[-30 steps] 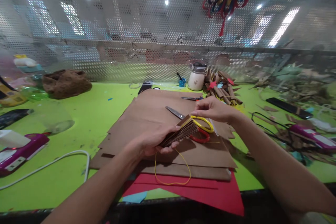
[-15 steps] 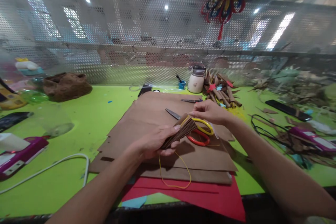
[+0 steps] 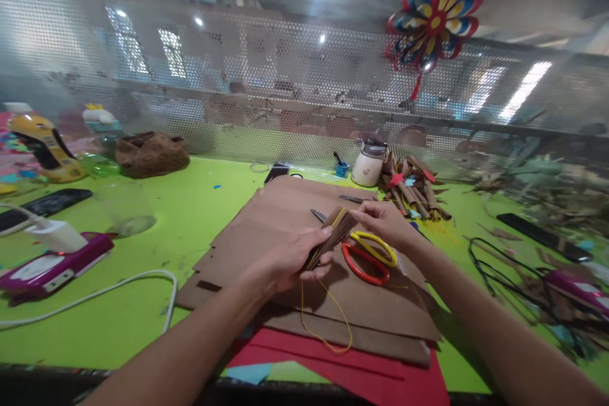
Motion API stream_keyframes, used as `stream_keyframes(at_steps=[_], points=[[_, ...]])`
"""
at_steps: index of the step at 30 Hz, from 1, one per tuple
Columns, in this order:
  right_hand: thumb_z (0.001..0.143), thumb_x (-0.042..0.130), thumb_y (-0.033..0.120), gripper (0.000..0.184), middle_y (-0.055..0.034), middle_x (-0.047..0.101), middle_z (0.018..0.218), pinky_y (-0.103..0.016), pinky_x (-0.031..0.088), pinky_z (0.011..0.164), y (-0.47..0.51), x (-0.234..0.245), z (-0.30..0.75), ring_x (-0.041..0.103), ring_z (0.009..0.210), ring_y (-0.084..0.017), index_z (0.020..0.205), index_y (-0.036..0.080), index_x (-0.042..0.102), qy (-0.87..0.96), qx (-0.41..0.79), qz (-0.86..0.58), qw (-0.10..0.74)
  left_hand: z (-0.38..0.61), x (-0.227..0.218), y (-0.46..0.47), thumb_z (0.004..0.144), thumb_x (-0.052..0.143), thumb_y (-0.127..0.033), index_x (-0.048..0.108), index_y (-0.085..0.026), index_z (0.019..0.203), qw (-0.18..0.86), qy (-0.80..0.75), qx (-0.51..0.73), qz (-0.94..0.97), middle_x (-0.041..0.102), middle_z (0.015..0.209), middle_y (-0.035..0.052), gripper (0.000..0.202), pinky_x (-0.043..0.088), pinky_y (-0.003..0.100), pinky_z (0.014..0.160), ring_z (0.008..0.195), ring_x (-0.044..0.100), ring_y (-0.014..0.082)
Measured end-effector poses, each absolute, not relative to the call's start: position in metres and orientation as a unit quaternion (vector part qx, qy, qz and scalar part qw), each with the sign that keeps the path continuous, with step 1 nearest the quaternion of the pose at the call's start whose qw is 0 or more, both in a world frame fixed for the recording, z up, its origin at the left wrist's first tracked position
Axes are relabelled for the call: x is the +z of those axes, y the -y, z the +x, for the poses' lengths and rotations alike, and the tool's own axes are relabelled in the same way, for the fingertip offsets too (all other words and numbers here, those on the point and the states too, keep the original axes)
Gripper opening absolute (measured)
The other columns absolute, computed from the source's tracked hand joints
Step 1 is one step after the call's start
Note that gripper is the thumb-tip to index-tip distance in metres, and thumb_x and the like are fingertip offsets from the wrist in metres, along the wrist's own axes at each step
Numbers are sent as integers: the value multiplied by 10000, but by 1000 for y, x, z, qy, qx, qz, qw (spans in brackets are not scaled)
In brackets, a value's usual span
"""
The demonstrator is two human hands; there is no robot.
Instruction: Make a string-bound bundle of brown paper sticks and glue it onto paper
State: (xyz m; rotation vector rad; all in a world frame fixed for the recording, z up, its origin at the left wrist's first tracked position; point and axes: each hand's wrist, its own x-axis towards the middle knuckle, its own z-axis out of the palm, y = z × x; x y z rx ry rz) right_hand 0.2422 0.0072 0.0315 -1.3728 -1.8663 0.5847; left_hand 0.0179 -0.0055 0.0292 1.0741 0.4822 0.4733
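Starting with the lettering, the dark and yellow bottle at the far left of the bench carries markings too blurred for us to read, and the pale jar with the grey lid, at the back, bears a small motif whose details we cannot make out. The purple power strip on our left has a white plug seated in it, and any print on its white face is too small for us to tell. Our left hand has its grip closed around a bundle of brown paper strips, thumb on top and fingers beneath, and the bundle is tilted so that its upper end points toward our right hand. That right grip is narrow, with thumb and fingertips drawn close together at the bundle's upper edge; we cannot tell whether they pinch the paper or something finer. A yellow thread hangs in a loose loop below our left hand. Under both hands we have large brown sheets stacked on the bench, with a red sheet showing beneath their near edge. Scissors with one red and one yellow handle lie on the brown sheets just beside the bundle, their blade showing past its other side. Beyond our right hand, near the jar, sits a heap of brown paper rolls decorated with red and blue pieces.
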Motion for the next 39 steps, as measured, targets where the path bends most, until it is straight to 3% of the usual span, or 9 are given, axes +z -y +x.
stream_keyframes(at_steps=[5, 8, 15, 18, 22, 27, 31, 36, 39], points=[[822, 509, 356, 253, -66, 656, 740, -302, 445, 679, -4, 25, 233, 584, 709, -177, 750, 149, 636, 751, 116, -518, 392, 15, 33, 2, 919, 398, -325, 562, -118, 1041, 808, -214, 314, 450, 452, 590, -15, 291, 294, 133, 372, 495, 501, 80], [824, 533, 325, 223, -92, 687, 900, -352, 432, 842, 11, 29, 215, 597, 902, -225, 827, 160, 682, 754, 64, -484, 439, 15, 34, -3, 922, 387, -305, 573, -111, 1003, 787, -244, 396, 406, 471, 583, -11, 281, 417, 174, 464, 523, 534, 97], [844, 524, 334, 231, -35, 692, 826, -227, 452, 592, 65, 26, 147, 610, 680, -139, 910, 168, 671, 695, 480, -432, 315, 21, 32, -6, 927, 379, -271, 562, -105, 979, 715, -310, 535, 325, 532, 585, 6, 253, 455, 190, 517, 521, 550, 94], [862, 480, 349, 279, 6, 598, 563, -187, 345, 434, 76, 21, 130, 481, 443, -78, 728, 146, 617, 657, 535, -447, 286, 21, 31, -6, 931, 367, -267, 563, -99, 972, 709, -332, 543, 304, 527, 569, 4, 262, 449, 189, 499, 505, 547, 93], [837, 473, 250, 292, 43, 481, 430, -165, 290, 405, 81, 19, 120, 376, 376, -46, 564, 154, 516, 649, 539, -462, 273, 21, 28, -6, 930, 375, -274, 559, -94, 986, 700, -343, 551, 297, 522, 579, -1, 263, 441, 187, 487, 495, 540, 87], [792, 430, 149, 257, 53, 450, 420, -156, 237, 375, 81, 12, 117, 335, 362, -37, 545, 153, 500, 671, 520, -468, 244, 22, 29, -4, 926, 377, -266, 551, -103, 999, 698, -351, 542, 310, 505, 590, -3, 249, 423, 176, 480, 512, 544, 87], [762, 440, 122, 180, 62, 427, 439, -165, 241, 379, 84, 14, 125, 338, 383, -49, 615, 151, 540, 687, 520, -476, 176, 18, 31, -3, 923, 364, -251, 538, -107, 966, 715, -335, 523, 322, 464, 573, -14, 230, 275, 132, 373, 463, 484, 66], [819, 514, 264, 277, 27, 499, 528, -209, 235, 451, 95, 29, 138, 395, 486, -67, 574, 143, 565, 830, 300, -449, 139, 14, 31, -3, 909, 384, -255, 533, -110, 947, 742, -301, 482, 355, 413, 560, -37, 212, 156, 119, 341, 398, 369, 31], [853, 494, 292, 337, 8, 533, 554, -225, 288, 488, 89, 41, 149, 423, 506, -86, 547, 156, 541, 842, 176, -465, 209, 14, 32, -2, 908, 385, -277, 537, -109, 961, 739, -304, 463, 384, 393, 551, -46, 233, 143, 119, 336, 389, 352, 30]])
